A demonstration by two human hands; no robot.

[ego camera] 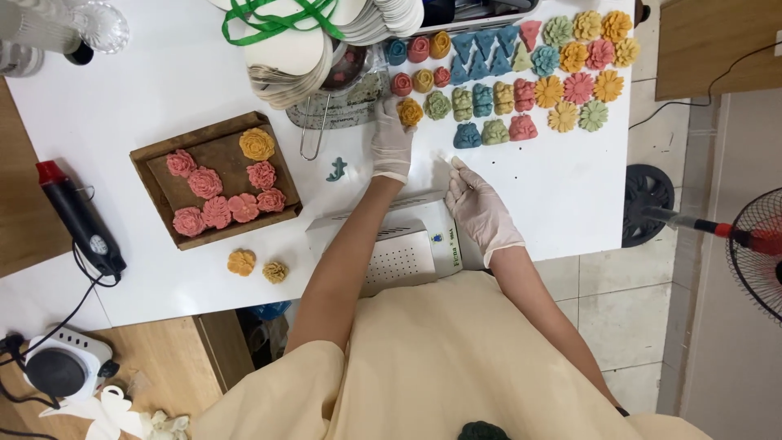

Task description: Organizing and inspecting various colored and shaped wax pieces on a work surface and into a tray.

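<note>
left hand [391, 140] pinching a yellow flower [410, 112] near the table's [163, 90] far edge; right hand [479, 208] loosely curled, seemingly empty, beside it.

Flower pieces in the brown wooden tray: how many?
8 in the tray: one yellow flower at the far corner; seven pink flowers across the middle and near edge. None appear hidden.

- Small rectangular label [437, 239], blue and yellow on white; sits on the white machine [399, 253] at the near table edge
- White oval label [98, 244]; on the black heat tool [77, 218], left
</note>
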